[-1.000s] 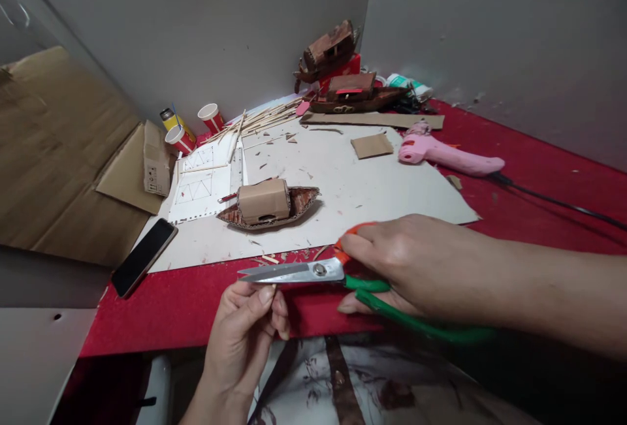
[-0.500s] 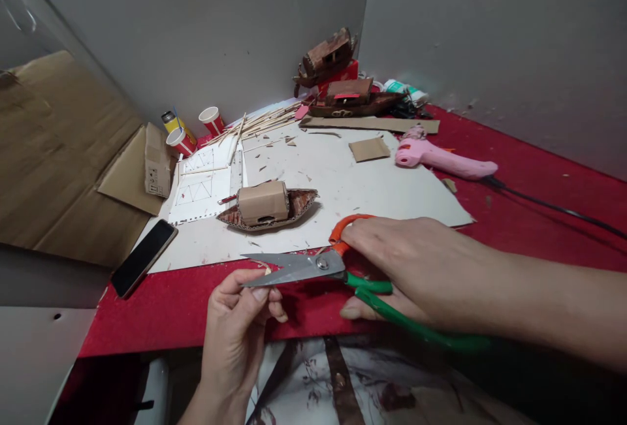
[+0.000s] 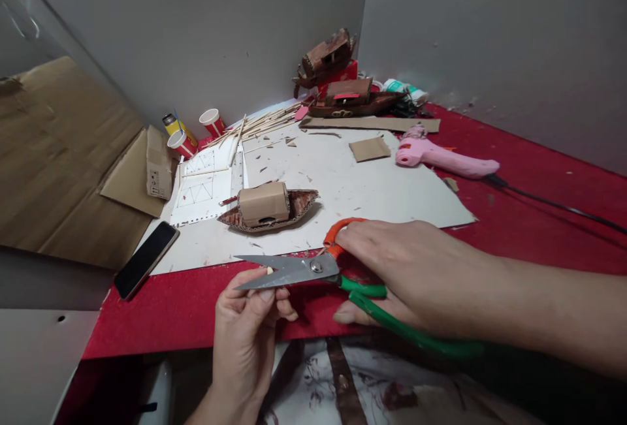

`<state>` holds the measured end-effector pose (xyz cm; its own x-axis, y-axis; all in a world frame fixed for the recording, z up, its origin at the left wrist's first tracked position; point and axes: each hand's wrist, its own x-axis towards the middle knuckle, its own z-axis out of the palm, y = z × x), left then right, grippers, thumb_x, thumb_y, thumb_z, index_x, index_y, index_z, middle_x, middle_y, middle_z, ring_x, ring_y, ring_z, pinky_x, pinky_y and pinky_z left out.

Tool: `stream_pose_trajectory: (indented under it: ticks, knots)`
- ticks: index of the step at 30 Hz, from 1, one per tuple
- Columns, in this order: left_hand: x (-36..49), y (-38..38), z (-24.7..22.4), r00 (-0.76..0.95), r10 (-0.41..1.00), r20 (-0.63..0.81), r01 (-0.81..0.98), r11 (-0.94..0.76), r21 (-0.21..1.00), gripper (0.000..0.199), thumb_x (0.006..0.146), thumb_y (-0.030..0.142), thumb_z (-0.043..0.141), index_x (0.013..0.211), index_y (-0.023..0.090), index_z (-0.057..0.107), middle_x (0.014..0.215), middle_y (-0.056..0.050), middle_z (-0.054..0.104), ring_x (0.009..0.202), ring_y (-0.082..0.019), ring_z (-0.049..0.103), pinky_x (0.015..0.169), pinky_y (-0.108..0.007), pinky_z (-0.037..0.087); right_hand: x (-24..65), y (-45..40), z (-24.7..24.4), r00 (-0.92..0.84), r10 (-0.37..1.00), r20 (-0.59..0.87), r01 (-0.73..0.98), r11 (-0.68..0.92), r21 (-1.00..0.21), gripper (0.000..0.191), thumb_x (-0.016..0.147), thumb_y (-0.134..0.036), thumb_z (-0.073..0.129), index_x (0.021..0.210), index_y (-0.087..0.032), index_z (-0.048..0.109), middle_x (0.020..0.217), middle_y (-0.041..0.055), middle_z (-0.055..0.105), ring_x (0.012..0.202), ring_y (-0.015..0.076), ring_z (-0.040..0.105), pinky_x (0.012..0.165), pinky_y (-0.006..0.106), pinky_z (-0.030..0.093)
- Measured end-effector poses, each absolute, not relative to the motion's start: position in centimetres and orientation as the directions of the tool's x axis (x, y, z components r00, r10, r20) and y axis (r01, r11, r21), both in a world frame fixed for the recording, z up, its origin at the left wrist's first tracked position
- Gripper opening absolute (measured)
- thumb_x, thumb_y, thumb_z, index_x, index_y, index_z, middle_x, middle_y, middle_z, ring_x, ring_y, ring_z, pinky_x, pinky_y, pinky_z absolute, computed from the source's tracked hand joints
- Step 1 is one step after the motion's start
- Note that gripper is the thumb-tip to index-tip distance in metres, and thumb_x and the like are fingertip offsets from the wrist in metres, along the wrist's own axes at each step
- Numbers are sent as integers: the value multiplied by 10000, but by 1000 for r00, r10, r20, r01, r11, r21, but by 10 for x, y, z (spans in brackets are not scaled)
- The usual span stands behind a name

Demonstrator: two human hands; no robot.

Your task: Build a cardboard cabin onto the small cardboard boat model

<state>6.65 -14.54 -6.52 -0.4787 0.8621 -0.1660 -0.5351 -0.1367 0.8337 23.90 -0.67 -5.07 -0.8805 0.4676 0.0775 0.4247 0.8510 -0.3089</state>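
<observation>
My right hand (image 3: 416, 275) is closed on the scissors (image 3: 294, 271), which have one orange and one green handle; their blades stand apart and point left. Between the blades shows the pale tip of a small piece (image 3: 270, 270), pinched by the thumb and fingers of my left hand (image 3: 252, 320). The rest of that piece is hidden by the lower blade and my fingers. Just beyond the blades, a small cardboard boat (image 3: 264, 205) with a tan arched cover rests on the white board (image 3: 333, 190).
A phone (image 3: 147, 260) lies at the left, near cardboard (image 3: 68, 170). Behind are paper cups (image 3: 212, 123), thin sticks (image 3: 264, 122), a drawing sheet (image 3: 196, 193) and two brown boats (image 3: 347, 95). A pink glue gun (image 3: 445, 156) with a black cord lies on the red table (image 3: 533, 216).
The scissors and my right hand have shifted slightly left. My left hand has moved slightly right, bringing the small piece's tip deeper between the blades.
</observation>
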Motion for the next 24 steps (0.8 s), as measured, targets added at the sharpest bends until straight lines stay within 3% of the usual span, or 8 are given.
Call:
stream_pose_trajectory:
  ticks: [7,24]
  knots:
    - [67,-142,-66,-497,849,-179,-537,-139,832,191,665,189,865,835,195,778,635,-17,715,527,-91,642,530,-177,556,239,-4,-54,-883,443,156,397,881,-257,485,806,-652,596,879,-173,581,795,97,636,685,265,612,539,323,330]
    - [75,-139,-64,-590,794,-144,-448,-173,877,188,598,244,907,718,181,778,621,-25,731,493,-80,622,508,-167,539,236,-7,-47,-872,489,26,463,841,-279,465,791,-635,625,861,-176,599,769,96,663,647,258,625,531,318,337]
